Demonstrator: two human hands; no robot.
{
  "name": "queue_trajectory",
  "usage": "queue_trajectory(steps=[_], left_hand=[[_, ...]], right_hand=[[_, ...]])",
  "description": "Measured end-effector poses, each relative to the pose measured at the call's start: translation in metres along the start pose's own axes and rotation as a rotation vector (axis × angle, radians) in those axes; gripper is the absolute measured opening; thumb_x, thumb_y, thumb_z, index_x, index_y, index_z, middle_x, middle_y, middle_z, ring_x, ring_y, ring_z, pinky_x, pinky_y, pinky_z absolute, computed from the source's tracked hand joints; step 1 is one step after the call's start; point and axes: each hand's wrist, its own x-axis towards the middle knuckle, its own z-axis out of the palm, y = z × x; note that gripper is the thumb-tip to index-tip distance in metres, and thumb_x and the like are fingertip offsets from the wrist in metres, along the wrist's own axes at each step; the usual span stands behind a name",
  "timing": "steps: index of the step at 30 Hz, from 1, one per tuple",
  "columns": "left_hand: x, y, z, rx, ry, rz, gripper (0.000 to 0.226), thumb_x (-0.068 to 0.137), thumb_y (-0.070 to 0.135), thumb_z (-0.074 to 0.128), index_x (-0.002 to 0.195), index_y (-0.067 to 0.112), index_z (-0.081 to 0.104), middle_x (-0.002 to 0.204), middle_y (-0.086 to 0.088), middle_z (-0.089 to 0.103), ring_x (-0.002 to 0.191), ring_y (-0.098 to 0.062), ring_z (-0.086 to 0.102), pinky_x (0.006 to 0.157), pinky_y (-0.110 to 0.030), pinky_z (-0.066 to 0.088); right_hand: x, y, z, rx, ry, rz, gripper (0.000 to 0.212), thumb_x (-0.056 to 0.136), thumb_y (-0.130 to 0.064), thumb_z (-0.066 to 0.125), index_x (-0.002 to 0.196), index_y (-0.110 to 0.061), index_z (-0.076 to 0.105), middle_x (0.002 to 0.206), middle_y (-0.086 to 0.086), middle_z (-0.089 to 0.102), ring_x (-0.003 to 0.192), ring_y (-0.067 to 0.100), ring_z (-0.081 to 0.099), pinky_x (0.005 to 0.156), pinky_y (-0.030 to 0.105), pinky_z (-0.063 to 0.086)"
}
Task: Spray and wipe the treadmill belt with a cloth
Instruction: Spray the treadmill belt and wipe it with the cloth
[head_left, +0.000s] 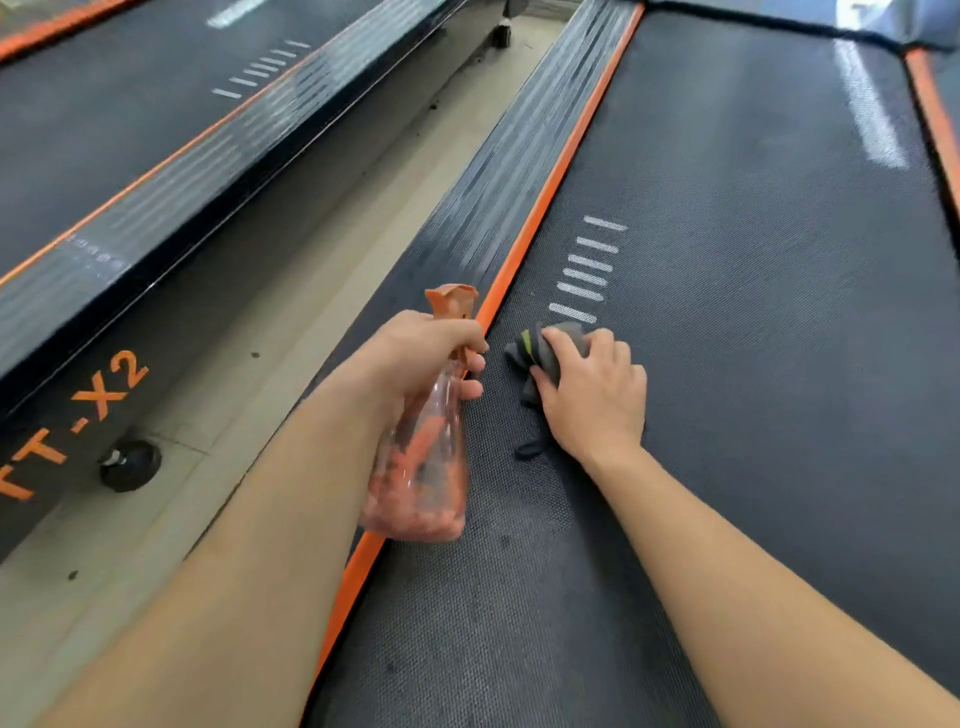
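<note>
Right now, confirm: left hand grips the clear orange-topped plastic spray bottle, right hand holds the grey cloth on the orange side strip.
Wrong surface: the head view shows the right hand holding the grey cloth on the black textured treadmill belt.

So you've got two treadmills here, the near treadmill (753, 415) and the left treadmill (130, 171), plus one spray bottle (421, 467), one grey cloth (545, 353), six white stripes (587, 270) and your two hands, left hand (415, 353) and right hand (597, 395).

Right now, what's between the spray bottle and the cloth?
Head view: only a narrow stretch of bare belt. The bottle, held in the left hand, is over the orange edge strip; the right hand holds the cloth on the belt.
</note>
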Motion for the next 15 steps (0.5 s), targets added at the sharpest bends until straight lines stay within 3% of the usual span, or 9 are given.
queue_trajectory(steps=[4, 8, 12, 15], left_hand=[[0.005, -0.015, -0.003, -0.089, -0.018, 0.011, 0.005, 0.091, 0.011, 0.069, 0.088, 0.008, 0.068, 0.090, -0.011, 0.070, 0.050, -0.019, 0.066, 0.049, -0.024, 0.053], [0.011, -0.025, -0.004, -0.175, -0.013, 0.019, 0.006, 0.091, 0.016, 0.071, 0.091, 0.010, 0.068, 0.091, -0.008, 0.072, 0.052, -0.019, 0.068, 0.055, -0.025, 0.052], [0.005, -0.032, -0.006, -0.214, -0.006, -0.008, 0.007, 0.091, 0.016, 0.071, 0.090, 0.011, 0.067, 0.095, -0.009, 0.073, 0.051, -0.018, 0.068, 0.059, -0.028, 0.051], [-0.002, -0.031, -0.009, -0.224, 0.002, -0.020, 0.007, 0.090, 0.016, 0.072, 0.090, 0.011, 0.066, 0.095, -0.009, 0.073, 0.051, -0.019, 0.068, 0.059, -0.028, 0.051]], right_hand=[[0.087, -0.015, 0.025, 0.010, -0.064, 0.125, 0.039, 0.098, -0.054, 0.050, 0.132, -0.035, 0.051, 0.131, 0.010, 0.048, 0.121, 0.034, 0.045, 0.095, 0.048, 0.039], [0.132, -0.026, 0.044, -0.049, -0.047, 0.188, 0.035, 0.099, -0.052, 0.049, 0.127, -0.031, 0.052, 0.134, 0.012, 0.048, 0.123, 0.036, 0.046, 0.096, 0.051, 0.038], [0.109, -0.028, 0.035, -0.018, -0.025, 0.141, 0.031, 0.097, -0.050, 0.052, 0.122, -0.033, 0.056, 0.134, 0.013, 0.049, 0.119, 0.038, 0.048, 0.095, 0.049, 0.039], [0.038, -0.032, 0.021, -0.029, 0.050, -0.037, 0.031, 0.089, -0.047, 0.061, 0.116, -0.031, 0.060, 0.118, 0.013, 0.056, 0.102, 0.037, 0.054, 0.081, 0.046, 0.044]])
